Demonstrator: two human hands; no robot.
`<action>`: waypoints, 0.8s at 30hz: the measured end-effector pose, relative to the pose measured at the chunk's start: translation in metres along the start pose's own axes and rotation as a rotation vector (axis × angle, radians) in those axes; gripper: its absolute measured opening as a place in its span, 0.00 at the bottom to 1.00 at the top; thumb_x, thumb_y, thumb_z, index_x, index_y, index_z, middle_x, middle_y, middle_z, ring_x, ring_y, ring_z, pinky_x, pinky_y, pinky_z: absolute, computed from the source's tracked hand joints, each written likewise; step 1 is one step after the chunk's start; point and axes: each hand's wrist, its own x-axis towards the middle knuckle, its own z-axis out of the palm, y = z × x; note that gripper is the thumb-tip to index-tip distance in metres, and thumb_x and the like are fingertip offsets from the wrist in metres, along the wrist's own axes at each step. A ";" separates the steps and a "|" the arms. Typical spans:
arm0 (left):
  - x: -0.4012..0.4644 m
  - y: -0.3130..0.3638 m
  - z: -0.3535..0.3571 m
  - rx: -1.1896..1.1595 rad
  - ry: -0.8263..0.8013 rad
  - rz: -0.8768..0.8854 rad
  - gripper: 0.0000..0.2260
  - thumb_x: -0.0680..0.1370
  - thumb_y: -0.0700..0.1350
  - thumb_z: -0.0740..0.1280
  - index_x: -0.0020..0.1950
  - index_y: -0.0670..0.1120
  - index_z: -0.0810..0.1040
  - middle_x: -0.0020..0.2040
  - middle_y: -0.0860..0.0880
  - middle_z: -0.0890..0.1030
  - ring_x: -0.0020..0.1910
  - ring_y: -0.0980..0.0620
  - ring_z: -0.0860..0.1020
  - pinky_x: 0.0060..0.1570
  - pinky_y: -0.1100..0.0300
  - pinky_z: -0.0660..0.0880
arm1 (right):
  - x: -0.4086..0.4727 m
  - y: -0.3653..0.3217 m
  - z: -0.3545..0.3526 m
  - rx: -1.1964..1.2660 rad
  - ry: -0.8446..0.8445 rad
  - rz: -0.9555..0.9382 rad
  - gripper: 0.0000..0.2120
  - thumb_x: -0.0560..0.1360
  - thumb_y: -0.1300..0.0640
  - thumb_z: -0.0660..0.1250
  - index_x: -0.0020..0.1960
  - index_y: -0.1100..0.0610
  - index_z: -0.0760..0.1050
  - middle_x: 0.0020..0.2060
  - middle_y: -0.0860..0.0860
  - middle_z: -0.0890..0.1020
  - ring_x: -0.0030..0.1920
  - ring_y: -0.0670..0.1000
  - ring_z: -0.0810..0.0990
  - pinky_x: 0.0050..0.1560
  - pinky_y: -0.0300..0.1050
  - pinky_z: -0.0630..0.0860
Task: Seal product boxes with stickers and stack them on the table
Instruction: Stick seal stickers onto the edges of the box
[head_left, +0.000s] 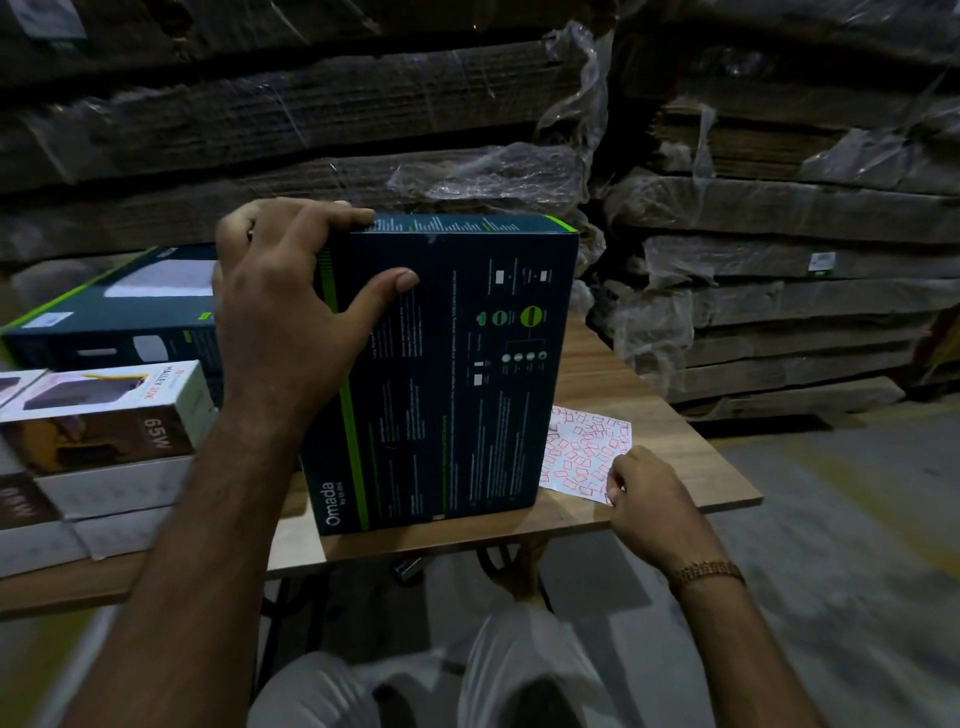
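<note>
My left hand (283, 317) has its grip over the top corner of the dark Omada box (447, 374): fingers hooked over the top edge, thumb pressed flat on the face toward me. The box stands on its edge on the wooden surface (649, 415), directly under that grip, and I judge it is held this way so that it stays upright and steady while the closing flap is reached with a seal.

My right hand (647, 499) is low and to the right of the box, fingertips pinching at the near corner of the sticker sheet (587, 447). Whether a sticker is already lifted I cannot tell; the fingers hide it. The sheet lies flat on the surface, just beside the box's lower right corner, close enough for a short trip from sheet to flap.

Left of my left grip lies a second dark box (119, 317) of the same kind, flat on the surface, and nearer me a pile of smaller white cartons (104, 431) marked 65W. Beyond the grips stand wrapped bundles of flattened cardboard (779, 249).
</note>
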 end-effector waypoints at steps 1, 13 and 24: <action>0.000 0.000 0.000 0.000 -0.002 -0.002 0.25 0.78 0.66 0.70 0.69 0.52 0.80 0.66 0.51 0.80 0.71 0.41 0.70 0.65 0.47 0.71 | 0.000 0.001 -0.001 0.009 -0.006 0.003 0.11 0.80 0.64 0.64 0.42 0.52 0.70 0.45 0.48 0.72 0.47 0.51 0.72 0.41 0.41 0.65; 0.001 -0.001 0.001 0.004 -0.012 -0.011 0.26 0.79 0.67 0.69 0.69 0.53 0.79 0.67 0.50 0.79 0.71 0.41 0.69 0.64 0.47 0.71 | 0.003 0.014 -0.010 0.114 -0.042 0.046 0.08 0.80 0.63 0.67 0.43 0.55 0.76 0.44 0.48 0.76 0.43 0.46 0.73 0.44 0.45 0.67; 0.001 0.001 -0.001 0.006 -0.036 -0.027 0.27 0.78 0.68 0.69 0.70 0.53 0.78 0.67 0.50 0.79 0.72 0.40 0.68 0.64 0.45 0.71 | -0.002 0.016 -0.018 0.147 -0.086 0.052 0.05 0.82 0.62 0.65 0.47 0.57 0.77 0.45 0.51 0.81 0.46 0.48 0.77 0.41 0.38 0.70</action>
